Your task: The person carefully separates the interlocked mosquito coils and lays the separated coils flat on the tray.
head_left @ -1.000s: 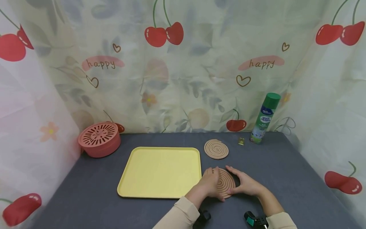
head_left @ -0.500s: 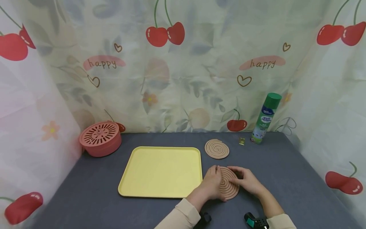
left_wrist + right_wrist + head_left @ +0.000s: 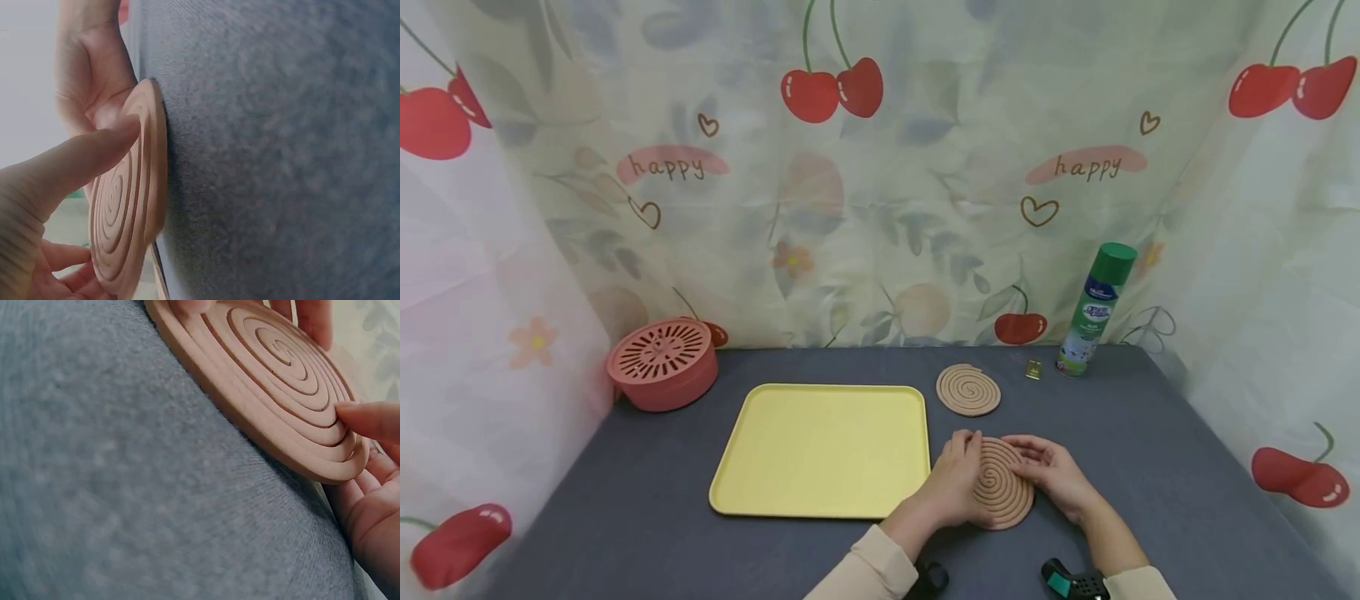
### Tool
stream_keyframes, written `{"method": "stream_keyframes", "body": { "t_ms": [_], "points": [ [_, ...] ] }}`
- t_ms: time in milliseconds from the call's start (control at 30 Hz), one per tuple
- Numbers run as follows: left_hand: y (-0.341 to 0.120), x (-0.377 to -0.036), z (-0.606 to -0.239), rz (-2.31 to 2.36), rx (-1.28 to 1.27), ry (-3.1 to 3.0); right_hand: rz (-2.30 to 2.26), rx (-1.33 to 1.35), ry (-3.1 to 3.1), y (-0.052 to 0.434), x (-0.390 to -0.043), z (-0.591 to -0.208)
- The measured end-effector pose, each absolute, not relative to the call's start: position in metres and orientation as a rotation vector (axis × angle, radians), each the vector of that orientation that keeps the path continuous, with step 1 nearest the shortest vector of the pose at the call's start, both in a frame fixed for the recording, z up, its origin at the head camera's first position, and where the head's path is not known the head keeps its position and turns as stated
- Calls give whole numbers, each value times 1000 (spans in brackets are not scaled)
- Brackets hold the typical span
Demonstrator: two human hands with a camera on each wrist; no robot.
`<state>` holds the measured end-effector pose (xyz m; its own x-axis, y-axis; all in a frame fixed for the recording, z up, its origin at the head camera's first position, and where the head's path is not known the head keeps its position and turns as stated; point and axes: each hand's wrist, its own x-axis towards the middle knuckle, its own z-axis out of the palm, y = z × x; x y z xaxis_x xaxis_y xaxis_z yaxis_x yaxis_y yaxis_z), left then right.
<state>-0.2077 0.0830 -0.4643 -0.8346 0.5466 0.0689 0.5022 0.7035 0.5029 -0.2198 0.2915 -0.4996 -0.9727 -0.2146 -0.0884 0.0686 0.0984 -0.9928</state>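
Observation:
A brown mosquito coil (image 3: 1002, 492), wound in a flat spiral, is held between both hands beside the tray. My left hand (image 3: 951, 483) grips its left side, with the thumb (image 3: 103, 150) lying over the top face in the left wrist view. On the opposite side my right hand (image 3: 1062, 482) pinches the rim; the right wrist view shows its thumb (image 3: 369, 419) on top and fingers beneath. The coil tilts close over the dark cloth. A second mosquito coil (image 3: 968, 390) lies flat farther back.
A yellow tray (image 3: 820, 450) lies left of the hands. The pink slotted round box (image 3: 662, 364) stands at the back left. At the back right are a green spray can (image 3: 1097, 308) and a small gold metal piece (image 3: 1033, 369). Printed curtains surround the table.
The held coil has shifted a little to the right. My right hand has moved its fingers and thumb along the rim, while the left hand keeps its grip.

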Motion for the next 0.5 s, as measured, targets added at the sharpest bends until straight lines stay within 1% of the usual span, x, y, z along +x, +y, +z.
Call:
{"method": "stream_keyframes", "body": {
  "t_ms": [167,500],
  "points": [
    [79,-206,-462,990,845,2738,-2018,-144,2092,294,-218,-499],
    [72,-204,-456,1443,669,2505,-2131,-160,1923,297,-215,-498]
  ]
}}
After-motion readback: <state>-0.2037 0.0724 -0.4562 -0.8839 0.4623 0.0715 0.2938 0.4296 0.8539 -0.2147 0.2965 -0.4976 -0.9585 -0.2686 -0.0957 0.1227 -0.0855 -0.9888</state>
